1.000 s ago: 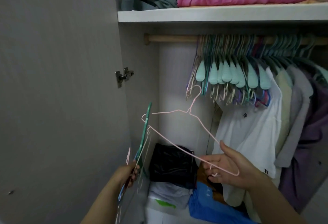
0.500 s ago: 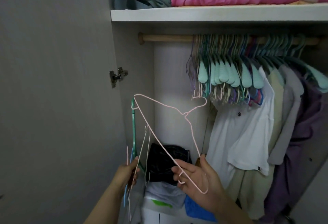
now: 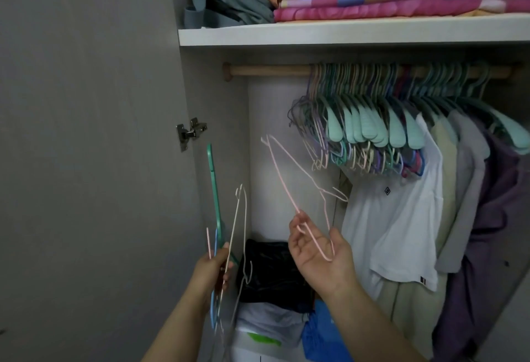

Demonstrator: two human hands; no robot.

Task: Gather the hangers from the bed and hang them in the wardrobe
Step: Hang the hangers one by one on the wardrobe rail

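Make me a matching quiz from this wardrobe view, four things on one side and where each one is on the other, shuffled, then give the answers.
Things:
1. pink hanger
2. green hanger
3. folded blankets
4. white T-shirt

Places:
A. on the top shelf
B. hanging from the rail
C. in the right hand
D. in the left hand

Pairs: 1-C, 2-D, 3-A, 4-B

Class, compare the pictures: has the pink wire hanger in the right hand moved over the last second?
Yes. The pink wire hanger has swung round: its hook, which pointed up toward the wooden rail, now points right, toward the white T-shirt.
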